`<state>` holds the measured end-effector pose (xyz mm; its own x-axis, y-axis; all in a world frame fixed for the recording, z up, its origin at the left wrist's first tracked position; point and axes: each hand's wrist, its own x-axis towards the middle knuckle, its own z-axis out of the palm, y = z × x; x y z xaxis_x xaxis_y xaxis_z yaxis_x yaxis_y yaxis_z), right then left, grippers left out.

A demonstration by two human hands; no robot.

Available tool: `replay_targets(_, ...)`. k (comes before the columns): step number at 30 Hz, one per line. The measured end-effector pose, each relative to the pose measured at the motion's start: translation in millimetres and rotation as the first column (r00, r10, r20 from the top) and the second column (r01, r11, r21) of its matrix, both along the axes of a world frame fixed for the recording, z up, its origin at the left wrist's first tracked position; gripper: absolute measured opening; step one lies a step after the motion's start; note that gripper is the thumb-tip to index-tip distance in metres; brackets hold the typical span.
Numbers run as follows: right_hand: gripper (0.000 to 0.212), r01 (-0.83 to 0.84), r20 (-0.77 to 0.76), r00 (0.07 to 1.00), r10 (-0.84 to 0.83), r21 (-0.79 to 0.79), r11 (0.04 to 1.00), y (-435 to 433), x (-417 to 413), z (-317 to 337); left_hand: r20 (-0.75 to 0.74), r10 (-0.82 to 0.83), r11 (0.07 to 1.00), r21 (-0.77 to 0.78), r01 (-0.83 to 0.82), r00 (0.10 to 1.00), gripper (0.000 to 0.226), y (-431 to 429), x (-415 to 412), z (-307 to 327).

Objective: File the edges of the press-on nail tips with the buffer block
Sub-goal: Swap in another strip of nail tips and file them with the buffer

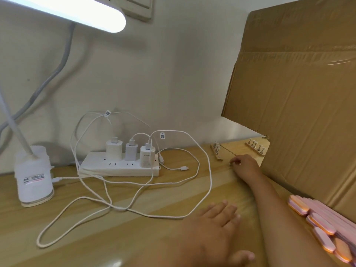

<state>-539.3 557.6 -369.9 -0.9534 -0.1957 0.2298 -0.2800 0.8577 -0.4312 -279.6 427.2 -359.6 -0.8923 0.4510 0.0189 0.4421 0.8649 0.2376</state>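
Pink-orange buffer blocks [323, 224]; white power strip [119, 165].

The right hand [244, 164] has its fingertips curled at the far right of the table; whether they pinch anything is too small to tell. The left hand [215, 228] is blurred, its forearm cut off by the bottom edge. The pile of buffer blocks [323, 226] runs out at the right and bottom edges. The right end of the far rack [255, 149] is hidden behind the cardboard sheet [298, 112], and its nail tips [253, 141] are too small to judge. The lamp head [77, 10] is cut by the top edge. Print on the lamp-base label [34, 178] is illegible.
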Motion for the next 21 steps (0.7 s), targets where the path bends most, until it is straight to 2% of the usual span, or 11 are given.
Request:
replay_targets(4, 0.024, 0.021, 0.0, 1.0, -0.021, 0.041, 0.999, -7, 0, 3, 0.005, 0.116, 0.993, 0.026, -0.116, 0.993, 0.078, -3, -10, -19)
replay_targets(7, 0.023, -0.028, 0.042, 0.999, 0.03, -0.052, 0.998, -8, -1, 3, -0.026, 0.17, 0.985, 0.025, -0.169, 0.985, 0.079, -4, -12, -30)
replay_targets(10, 0.012, -0.056, 0.038, 0.998, 0.059, -0.08, 0.995, -8, -2, 0, -0.031, 0.262, 0.963, 0.07, -0.259, 0.965, 0.083, -5, -11, -31)
replay_targets(13, 0.008, -0.024, -0.021, 1.0, 0.02, -0.23, 0.973, -11, -1, -2, -0.013, 0.304, 0.948, 0.103, -0.302, 0.952, 0.084, -5, -12, -30)
replay_targets(17, 0.004, -0.002, -0.025, 1.0, -0.017, -0.614, 0.789, -22, 0, 1, -0.011, 0.307, 0.949, 0.083, -0.305, 0.952, 0.084, -5, -12, -29)
replay_targets(19, 0.004, -0.001, -0.001, 1.0, 0.0, -0.634, 0.773, -28, 0, 0, -0.01, 0.306, 0.948, 0.093, -0.303, 0.952, 0.082, -6, -11, -29)
replay_targets(21, 0.005, -0.002, 0.011, 1.0, 0.01, -0.565, 0.825, -33, -1, -3, 0.02, 0.293, 0.95, 0.108, -0.294, 0.956, 0.08, -4, -11, -28)
